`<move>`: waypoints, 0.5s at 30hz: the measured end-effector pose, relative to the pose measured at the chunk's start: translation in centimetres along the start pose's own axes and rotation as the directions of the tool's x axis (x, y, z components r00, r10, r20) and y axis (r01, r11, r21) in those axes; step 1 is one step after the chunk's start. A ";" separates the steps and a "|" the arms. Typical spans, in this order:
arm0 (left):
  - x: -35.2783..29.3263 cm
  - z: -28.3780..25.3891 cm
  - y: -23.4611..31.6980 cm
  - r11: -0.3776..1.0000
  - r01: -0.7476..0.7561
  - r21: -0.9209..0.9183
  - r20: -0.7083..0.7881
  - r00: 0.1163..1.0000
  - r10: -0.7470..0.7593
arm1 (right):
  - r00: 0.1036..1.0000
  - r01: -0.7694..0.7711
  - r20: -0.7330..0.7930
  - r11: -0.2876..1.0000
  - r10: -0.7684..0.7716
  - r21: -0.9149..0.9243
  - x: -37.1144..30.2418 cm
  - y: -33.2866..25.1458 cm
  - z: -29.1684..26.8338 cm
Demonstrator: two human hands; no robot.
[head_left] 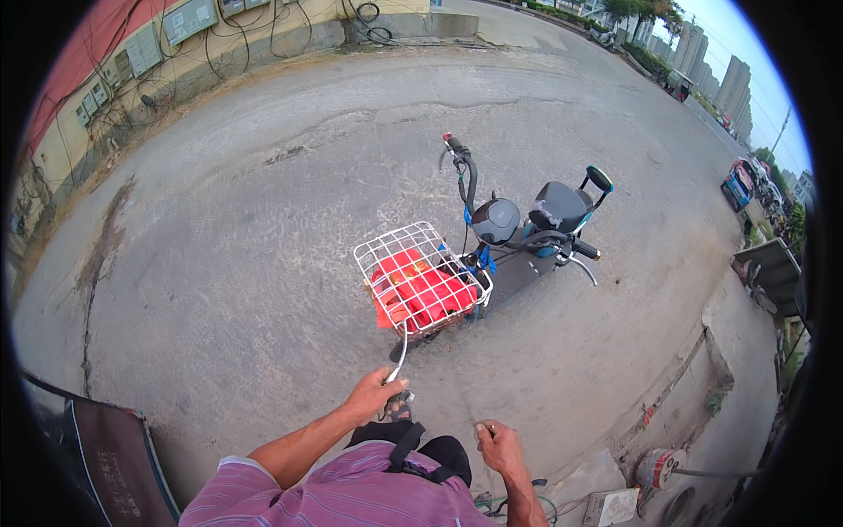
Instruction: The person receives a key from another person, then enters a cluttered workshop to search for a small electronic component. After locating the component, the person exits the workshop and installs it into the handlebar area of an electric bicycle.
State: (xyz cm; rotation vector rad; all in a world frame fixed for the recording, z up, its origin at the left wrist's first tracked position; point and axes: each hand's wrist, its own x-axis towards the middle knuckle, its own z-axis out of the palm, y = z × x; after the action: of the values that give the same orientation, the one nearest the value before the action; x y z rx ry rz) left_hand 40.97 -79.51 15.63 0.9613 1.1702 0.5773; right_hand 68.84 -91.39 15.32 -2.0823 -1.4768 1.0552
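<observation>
My left hand (376,393) is closed round the lower end of a thin pale curved rod (403,349). The rod's upper end reaches the near edge of a white wire basket (367,252); whether it is fastened there I cannot tell. Red cloth or bags (420,283) fill the basket, seen through its mesh. The basket is on the front of a small electric scooter (518,272) with black handlebars and a dark seat (560,206). My right hand (501,445) is held lower and to the right, apart from the scooter. Its fingers are curled; anything between them is too small to make out.
Concrete ground (263,211) surrounds the scooter. A dark sign board (114,457) stands at lower left. A white and red bucket (657,468) and a pale box (612,507) are at lower right. Meter boxes (189,19) and cables hang on the far left wall.
</observation>
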 end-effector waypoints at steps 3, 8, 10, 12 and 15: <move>3.6 0.3 4.6 0.998 -0.068 -0.016 0.049 0.996 0.068 | 0.992 0.083 -0.096 0.996 -0.078 0.044 3.1 -3.5 -4.3; 10.6 1.8 9.5 0.979 -0.175 -0.102 0.070 0.981 0.182 | 0.985 0.172 -0.064 0.946 -0.161 0.276 11.8 -5.9 -11.0; 12.9 1.4 11.1 0.981 -0.154 -0.121 0.027 0.987 0.159 | 0.988 0.129 0.031 0.928 -0.149 0.349 16.3 -8.4 -14.1; 15.7 0.7 12.1 0.964 -0.213 -0.157 -0.018 0.977 0.213 | 0.976 0.181 0.041 0.905 -0.213 0.385 21.0 -11.3 -16.1; 21.5 1.1 16.0 0.948 -0.296 -0.116 -0.040 0.955 0.293 | 0.933 0.350 -0.017 0.892 -0.360 0.286 28.5 -13.7 -20.5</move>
State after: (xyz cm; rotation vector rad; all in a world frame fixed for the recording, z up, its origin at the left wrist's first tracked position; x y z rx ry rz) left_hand 50.41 -54.60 18.77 1.0348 1.0049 0.8909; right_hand 80.29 -57.71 27.65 -1.5302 -1.5431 1.0864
